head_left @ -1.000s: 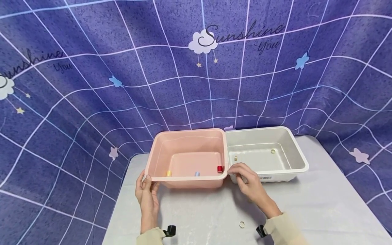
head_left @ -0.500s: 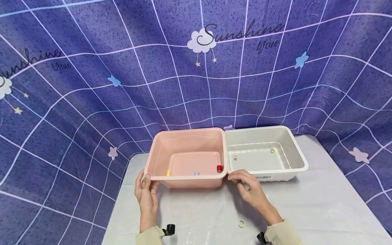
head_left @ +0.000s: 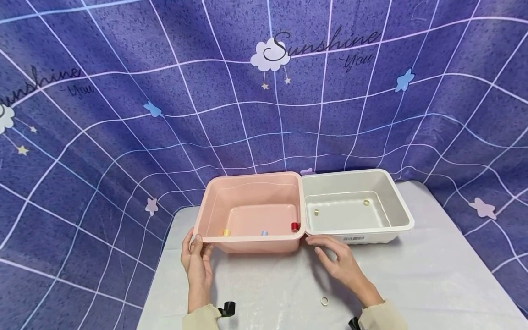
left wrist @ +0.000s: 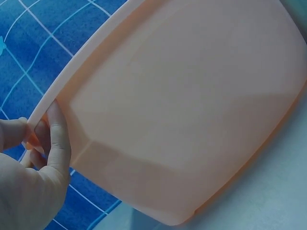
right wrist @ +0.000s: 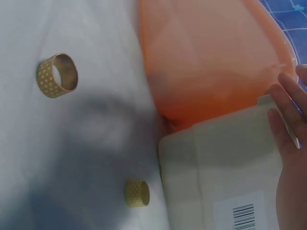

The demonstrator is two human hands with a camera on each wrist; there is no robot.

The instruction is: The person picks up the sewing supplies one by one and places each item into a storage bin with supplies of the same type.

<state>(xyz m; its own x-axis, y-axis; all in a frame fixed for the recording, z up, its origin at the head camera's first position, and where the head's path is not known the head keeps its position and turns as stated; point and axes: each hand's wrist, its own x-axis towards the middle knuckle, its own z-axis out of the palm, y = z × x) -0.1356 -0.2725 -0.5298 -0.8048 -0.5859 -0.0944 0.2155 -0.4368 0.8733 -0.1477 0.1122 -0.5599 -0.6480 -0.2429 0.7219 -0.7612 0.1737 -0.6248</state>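
Observation:
My left hand [head_left: 198, 263] pinches the front left corner of the pink plastic bin [head_left: 257, 245] by its rim, thumb on top. In the left wrist view, the fingers [left wrist: 58, 139] lie behind that rim, against the outer wall. Beside the front left corner of the white bin [head_left: 373, 237], my right hand [head_left: 340, 263] is loosely extended, fingertips right at the rim where the bins meet. Thumb and forefinger are apart, with nothing between them. Inside the pink bin lie small yellow [head_left: 226, 233], blue [head_left: 264, 233] and red cylinders [head_left: 294, 227] like thread spools.
Gold rings, one at left [head_left: 316, 212] and one farther back [head_left: 366, 202], lie in the white bin. On the pale table, a dotted gold ring [right wrist: 48, 79] and a second ring [right wrist: 137, 193] lie before the bins. A blue-purple curtain [head_left: 231, 114] hangs behind.
My right hand has dropped slightly toward me at the white bin's corner, and its fingers have straightened. The left hand keeps its hold on the pink bin's rim.

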